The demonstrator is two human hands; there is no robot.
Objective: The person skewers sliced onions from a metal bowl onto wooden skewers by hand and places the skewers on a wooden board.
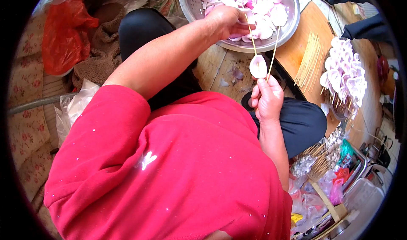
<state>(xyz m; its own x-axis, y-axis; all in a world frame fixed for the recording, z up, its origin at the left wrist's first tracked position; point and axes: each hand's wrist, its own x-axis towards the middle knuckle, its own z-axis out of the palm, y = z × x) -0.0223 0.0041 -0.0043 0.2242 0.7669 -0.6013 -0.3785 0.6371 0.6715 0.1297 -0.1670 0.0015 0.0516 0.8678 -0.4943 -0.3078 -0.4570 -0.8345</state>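
My right hand (268,96) is closed on the lower ends of two thin wooden skewers. One skewer (276,38) carries a pale piece (278,15) at its top. The other skewer (253,38) has a cupped pink-white onion piece (258,66) low on it, by my right thumb, and its upper end reaches my left hand. Over the metal colander (292,26), my left hand (229,21) has its fingers curled at an onion piece (248,17); its fingertips are partly hidden. Many loose onion pieces (263,28) fill the colander.
Bare skewers (309,64) lie on a wooden board (320,19) at right. Beyond them stands a bunch of loaded skewers (345,70). Lower right are foil-wrapped skewers (320,155) and plastic bags (311,202). A red bag (68,32) lies at left. Another person's dark-clothed leg (369,28) shows upper right.
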